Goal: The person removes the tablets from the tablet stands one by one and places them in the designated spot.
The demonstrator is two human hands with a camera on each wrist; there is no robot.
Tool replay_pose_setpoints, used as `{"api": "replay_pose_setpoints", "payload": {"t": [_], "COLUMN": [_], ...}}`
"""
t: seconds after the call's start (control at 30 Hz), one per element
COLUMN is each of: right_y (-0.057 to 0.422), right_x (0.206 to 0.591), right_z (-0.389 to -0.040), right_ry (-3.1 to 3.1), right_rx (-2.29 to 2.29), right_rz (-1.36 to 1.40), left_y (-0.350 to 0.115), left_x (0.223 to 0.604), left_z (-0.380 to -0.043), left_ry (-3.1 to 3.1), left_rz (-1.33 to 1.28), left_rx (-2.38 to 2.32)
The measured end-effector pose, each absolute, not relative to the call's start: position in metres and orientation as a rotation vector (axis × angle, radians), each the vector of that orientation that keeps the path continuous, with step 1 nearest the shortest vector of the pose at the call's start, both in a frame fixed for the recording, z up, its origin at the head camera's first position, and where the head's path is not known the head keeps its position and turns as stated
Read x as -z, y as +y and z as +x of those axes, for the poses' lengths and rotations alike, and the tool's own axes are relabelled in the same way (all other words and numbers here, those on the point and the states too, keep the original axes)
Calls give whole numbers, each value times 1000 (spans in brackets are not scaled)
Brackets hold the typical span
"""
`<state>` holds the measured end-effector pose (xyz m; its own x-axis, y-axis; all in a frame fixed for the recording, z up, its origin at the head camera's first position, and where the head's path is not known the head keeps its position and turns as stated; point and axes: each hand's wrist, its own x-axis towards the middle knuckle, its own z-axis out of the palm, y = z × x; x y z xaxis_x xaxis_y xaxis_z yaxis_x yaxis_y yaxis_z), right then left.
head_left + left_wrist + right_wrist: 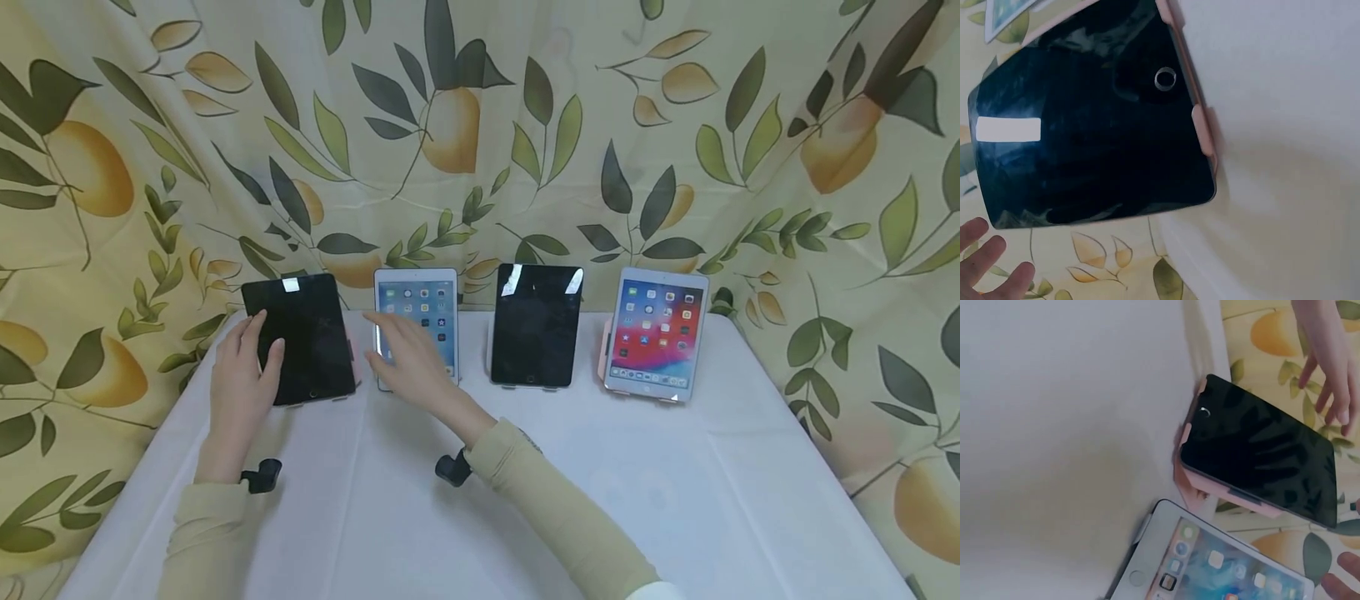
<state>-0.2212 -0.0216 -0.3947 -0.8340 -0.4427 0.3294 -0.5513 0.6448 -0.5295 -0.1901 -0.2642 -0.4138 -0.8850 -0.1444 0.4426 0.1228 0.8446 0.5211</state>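
Observation:
A black tablet (311, 350) with a dark screen leans on a pink stand (1202, 130) at the left of the table. Beside its left edge is my left hand (242, 379), fingers extended; in the left wrist view its fingertips (1019, 281) show apart from the tablet's edge. A white tablet (420, 292) with a lit home screen stands to the right. My right hand (416, 362) reaches in front of it with fingers loosely extended, holding nothing, partly hiding the screen. In the right wrist view only its fingertips (1338, 587) show, near the white tablet's top end.
Further right stand another dark black tablet (536, 333) and a white tablet (656, 333) with a red and blue home screen. A white cloth (405, 517) covers the table. A leaf-and-fruit patterned curtain (480, 125) hangs behind.

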Motion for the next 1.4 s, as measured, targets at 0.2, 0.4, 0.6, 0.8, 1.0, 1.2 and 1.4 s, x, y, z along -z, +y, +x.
{"api": "replay_pose_setpoints", "payload": {"t": [0.2,0.4,0.6,0.8,1.0,1.2,1.4], "right_y": [-34,-44,-60,-72,-78,-86,-95], "right_x": [392,389,384,381,384,389,392], "right_z": [-236,-251,-264,-277,-285,-290,-295], "right_ry": [-2723,-2687,-2605,-2565,-2509,-2495,-2489], "right_rx": [-1155,-1274,-1414,-1535,-1795,-1878,-1917], "right_rz": [738,735,743,700,573,488,437], "left_y": [-276,-281,-288,-291,-290,-289,-289], "left_x": [410,411,409,408,414,417,419], "left_z": [-198,-206,-214,-224,-236,-246,-255], "left_ry": [-2541,-2497,-2400,-2380,-2358,-2285,-2152], "left_rz": [61,100,123,139,181,271,328], "left_rx": [802,806,786,832,917,1057,1147]}}
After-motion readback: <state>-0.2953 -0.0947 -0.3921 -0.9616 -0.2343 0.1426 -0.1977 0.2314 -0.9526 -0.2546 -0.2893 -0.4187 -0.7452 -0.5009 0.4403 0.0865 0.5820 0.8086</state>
